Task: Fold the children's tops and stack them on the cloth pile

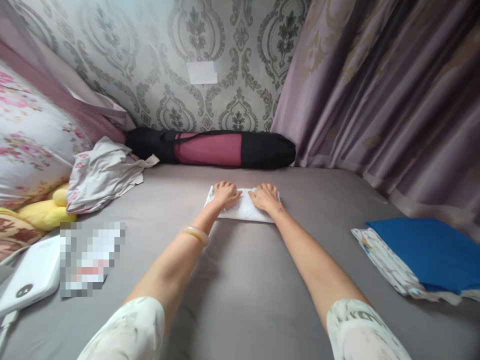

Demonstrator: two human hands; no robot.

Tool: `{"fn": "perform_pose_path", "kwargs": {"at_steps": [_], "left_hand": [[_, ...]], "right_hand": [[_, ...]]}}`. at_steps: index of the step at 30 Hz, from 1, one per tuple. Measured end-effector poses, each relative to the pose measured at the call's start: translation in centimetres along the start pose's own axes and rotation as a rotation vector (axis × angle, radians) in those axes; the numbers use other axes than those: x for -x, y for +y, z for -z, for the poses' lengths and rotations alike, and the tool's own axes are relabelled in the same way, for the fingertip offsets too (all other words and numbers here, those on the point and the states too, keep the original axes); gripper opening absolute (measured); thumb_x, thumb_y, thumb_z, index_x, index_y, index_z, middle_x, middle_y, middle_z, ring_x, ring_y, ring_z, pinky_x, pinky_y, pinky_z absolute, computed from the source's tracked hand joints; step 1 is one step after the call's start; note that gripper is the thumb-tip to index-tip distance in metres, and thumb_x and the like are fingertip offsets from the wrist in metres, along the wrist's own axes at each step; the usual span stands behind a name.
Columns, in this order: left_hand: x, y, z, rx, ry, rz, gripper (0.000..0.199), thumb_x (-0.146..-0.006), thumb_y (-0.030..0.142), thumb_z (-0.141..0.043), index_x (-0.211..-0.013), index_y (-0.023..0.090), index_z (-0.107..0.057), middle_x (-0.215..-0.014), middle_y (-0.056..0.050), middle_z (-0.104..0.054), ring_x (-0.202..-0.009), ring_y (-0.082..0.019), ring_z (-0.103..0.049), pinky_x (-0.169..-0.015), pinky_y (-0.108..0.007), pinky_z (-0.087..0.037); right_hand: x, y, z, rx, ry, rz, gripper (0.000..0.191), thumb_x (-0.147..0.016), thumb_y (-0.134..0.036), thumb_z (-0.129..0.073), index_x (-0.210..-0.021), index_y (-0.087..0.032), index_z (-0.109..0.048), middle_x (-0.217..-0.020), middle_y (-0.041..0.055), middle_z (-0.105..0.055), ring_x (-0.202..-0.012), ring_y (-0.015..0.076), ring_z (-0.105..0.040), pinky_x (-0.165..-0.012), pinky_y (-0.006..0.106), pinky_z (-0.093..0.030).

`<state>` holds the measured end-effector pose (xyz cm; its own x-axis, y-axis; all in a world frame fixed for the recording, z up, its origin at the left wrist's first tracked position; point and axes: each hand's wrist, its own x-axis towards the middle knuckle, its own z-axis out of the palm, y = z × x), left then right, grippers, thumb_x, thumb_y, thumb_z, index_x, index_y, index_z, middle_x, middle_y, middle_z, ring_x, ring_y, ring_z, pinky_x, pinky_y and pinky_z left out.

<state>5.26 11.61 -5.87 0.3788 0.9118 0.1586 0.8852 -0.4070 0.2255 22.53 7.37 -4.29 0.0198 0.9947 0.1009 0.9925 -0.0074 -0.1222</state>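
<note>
A folded white cloth (244, 206) lies on the grey bed sheet in front of me, its long side running left to right. My left hand (225, 195) is on its left part, fingers curled at the far edge and thumb pointing inward. On the right part, my right hand (266, 197) does the same, its thumb turned toward the left one. A short strip of cloth shows between the two hands. The fingertips and the cloth's far edge beneath them are partly hidden.
A long black and pink bag (208, 149) lies along the wall. Left are a crumpled pale cloth (107, 172), a yellow plush toy (48, 215) and a white power bank (32, 275) with a cable. Blue folded fabric (427, 252) rests on patterned cloth (386, 260) at right, near purple curtains (337, 100).
</note>
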Motion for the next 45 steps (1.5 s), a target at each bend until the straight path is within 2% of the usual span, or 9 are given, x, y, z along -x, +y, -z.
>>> {"fn": "perform_pose_path", "kwargs": {"at_steps": [9, 13, 16, 19, 23, 28, 34, 40, 45], "left_hand": [[2.4, -1.1, -0.6, 0.083, 0.192, -0.264, 0.017, -0.083, 0.010, -0.047, -0.094, 0.021, -0.054, -0.103, -0.006, -0.066, -0.109, -0.022, -0.056, -0.101, -0.042, -0.029], [2.9, -1.4, -1.3, 0.064, 0.215, -0.324, 0.020, -0.088, 0.008, -0.039, -0.087, 0.021, -0.054, -0.090, -0.004, -0.067, -0.093, -0.019, -0.060, -0.101, -0.041, -0.029], [2.8, -1.6, -1.8, 0.087, 0.228, -0.342, 0.030, -0.086, 0.005, -0.037, -0.103, 0.021, -0.056, -0.096, -0.005, -0.068, -0.098, -0.020, -0.060, -0.100, -0.040, -0.030], [2.6, -1.7, -1.8, 0.093, 0.228, -0.355, 0.043, -0.084, 0.003, -0.036, -0.116, 0.023, -0.056, -0.105, -0.005, -0.068, -0.104, -0.020, -0.059, -0.101, -0.041, -0.029], [2.9, -1.5, -1.2, 0.101, 0.170, -0.363, 0.040, -0.083, 0.003, -0.035, -0.099, 0.024, -0.064, -0.108, -0.004, -0.069, -0.109, -0.019, -0.058, -0.105, -0.040, -0.025], [3.1, -0.9, -0.5, 0.128, 0.151, -0.268, 0.040, -0.088, 0.006, -0.032, -0.108, 0.025, -0.061, -0.111, -0.002, -0.069, -0.111, -0.017, -0.058, -0.108, -0.039, -0.024], [3.3, 0.6, 0.7, 0.043, 0.336, 0.123, 0.044, -0.093, 0.020, -0.041, -0.136, 0.017, -0.043, -0.140, -0.016, -0.050, -0.129, -0.028, -0.044, -0.104, -0.044, -0.027], [4.6, 1.3, 0.2, 0.028, 0.146, -0.119, 0.032, -0.098, 0.024, -0.034, -0.120, 0.023, -0.056, -0.130, -0.009, -0.060, -0.125, -0.023, -0.050, -0.111, -0.046, -0.023], [5.0, 1.6, -1.0, -0.013, 0.017, -0.098, 0.043, -0.101, 0.036, -0.027, -0.135, 0.023, -0.049, -0.149, -0.009, -0.046, -0.145, -0.027, -0.028, -0.116, -0.053, -0.016]], "right_hand": [[0.8, 2.2, -1.3, -0.170, 0.131, 0.272, 0.022, -0.091, -0.022, -0.047, -0.109, -0.022, -0.060, -0.116, 0.0071, -0.064, -0.113, 0.0229, -0.050, -0.106, 0.039, -0.024], [0.8, 2.2, -1.3, -0.240, 0.069, 0.299, 0.038, -0.086, -0.015, -0.047, -0.122, -0.023, -0.055, -0.119, 0.0069, -0.065, -0.114, 0.0212, -0.053, -0.106, 0.038, -0.024], [0.7, 1.8, -0.9, -0.228, 0.033, 0.280, 0.055, -0.083, -0.017, -0.049, -0.137, -0.025, -0.047, -0.131, 0.0080, -0.060, -0.120, 0.0237, -0.049, -0.106, 0.040, -0.024], [0.6, 1.2, -0.5, -0.196, -0.011, 0.277, 0.053, -0.083, -0.017, -0.049, -0.134, -0.026, -0.054, -0.126, 0.0073, -0.063, -0.119, 0.0259, -0.050, -0.103, 0.040, -0.028], [0.2, 0.8, -0.1, -0.226, -0.028, 0.281, 0.044, -0.081, -0.015, -0.051, -0.120, -0.028, -0.066, -0.123, 0.0039, -0.065, -0.118, 0.0247, -0.052, -0.103, 0.038, -0.030], [-0.4, 0.4, 0.4, -0.326, -0.113, 0.329, 0.042, -0.085, -0.013, -0.046, -0.119, -0.030, -0.064, -0.119, -0.0029, -0.069, -0.115, 0.0188, -0.058, -0.106, 0.034, -0.029], [0.7, -0.7, 0.7, -0.179, 0.180, 0.044, 0.051, -0.096, -0.025, -0.039, -0.147, -0.021, -0.038, -0.139, 0.0132, -0.055, -0.130, 0.0281, -0.044, -0.113, 0.048, -0.015], [2.8, -1.8, -0.5, -0.179, 0.056, 0.171, 0.046, -0.098, -0.024, -0.030, -0.140, -0.014, -0.046, -0.147, 0.0124, -0.047, -0.139, 0.0240, -0.035, -0.116, 0.044, -0.015], [3.3, -2.2, -1.2, -0.153, -0.107, 0.197, 0.055, -0.099, -0.030, -0.024, -0.150, -0.012, -0.034, -0.159, 0.0091, -0.028, -0.148, 0.0249, -0.016, -0.119, 0.049, -0.008]]}}
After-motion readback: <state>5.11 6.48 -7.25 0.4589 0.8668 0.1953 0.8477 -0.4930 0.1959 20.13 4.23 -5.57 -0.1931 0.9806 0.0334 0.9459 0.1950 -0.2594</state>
